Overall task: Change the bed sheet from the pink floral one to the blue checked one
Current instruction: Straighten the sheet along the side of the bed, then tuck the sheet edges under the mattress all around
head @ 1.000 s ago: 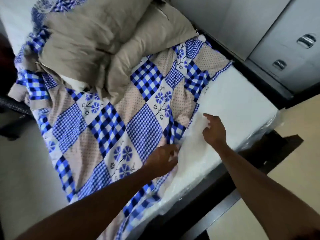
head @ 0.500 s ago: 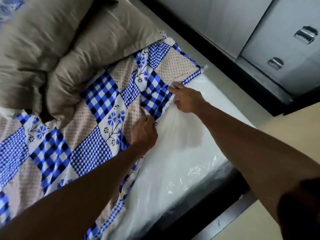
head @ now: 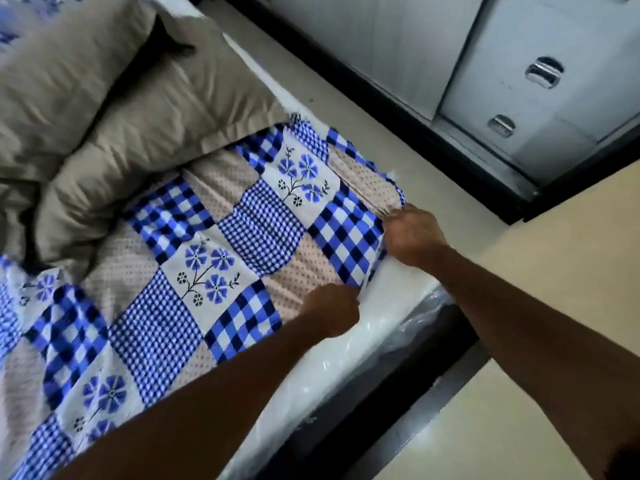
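Observation:
The blue checked sheet (head: 221, 258), a patchwork of blue checks, blue flowers and dotted beige squares, covers most of the white mattress (head: 398, 299). A strip of bare mattress wrapped in clear plastic shows along the near right side. My right hand (head: 412, 233) grips the sheet's edge near its far corner, and the cloth looks stretched tight there. My left hand (head: 334, 308) grips the same edge a little nearer to me. No pink floral sheet is in view.
Two beige pillows (head: 114, 109) lie piled at the head of the bed, on the sheet's upper left. A dark bed frame (head: 415, 386) runs below the mattress. A grey cabinet (head: 519, 81) with metal handles stands beyond the bed. Cream floor lies at right.
Both hands have taken hold of the sheet's edge and drawn it right, towards the mattress side. The sheet now covers more of the white mattress. The view has moved closer.

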Action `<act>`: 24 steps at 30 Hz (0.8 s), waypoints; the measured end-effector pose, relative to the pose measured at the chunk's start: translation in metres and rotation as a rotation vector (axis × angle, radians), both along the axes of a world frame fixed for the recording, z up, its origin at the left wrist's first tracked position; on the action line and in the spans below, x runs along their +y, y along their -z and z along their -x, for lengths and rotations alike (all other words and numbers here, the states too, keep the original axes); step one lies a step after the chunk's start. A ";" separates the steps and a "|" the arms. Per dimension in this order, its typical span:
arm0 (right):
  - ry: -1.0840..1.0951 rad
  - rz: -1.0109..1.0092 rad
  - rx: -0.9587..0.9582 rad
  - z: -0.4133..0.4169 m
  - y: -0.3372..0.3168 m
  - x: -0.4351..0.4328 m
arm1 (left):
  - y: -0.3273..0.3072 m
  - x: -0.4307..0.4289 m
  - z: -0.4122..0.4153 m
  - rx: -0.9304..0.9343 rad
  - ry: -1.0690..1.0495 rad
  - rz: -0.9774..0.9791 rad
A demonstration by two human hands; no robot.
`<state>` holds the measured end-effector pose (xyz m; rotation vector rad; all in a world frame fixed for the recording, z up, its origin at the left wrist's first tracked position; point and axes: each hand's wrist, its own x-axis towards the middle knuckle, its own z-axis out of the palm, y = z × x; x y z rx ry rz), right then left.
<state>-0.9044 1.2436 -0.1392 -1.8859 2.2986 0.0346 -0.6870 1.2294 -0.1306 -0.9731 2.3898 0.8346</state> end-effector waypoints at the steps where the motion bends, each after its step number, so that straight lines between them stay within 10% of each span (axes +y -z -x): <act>1: 0.026 -0.032 0.016 0.002 0.000 0.018 | 0.000 0.010 0.006 -0.033 0.048 -0.007; 18: 0.724 -0.249 -0.235 0.030 0.004 0.179 | 0.011 0.124 0.028 0.241 0.026 -0.159; 24: 0.968 0.206 -0.517 0.025 -0.001 0.159 | 0.009 0.089 -0.017 0.305 -0.081 0.113</act>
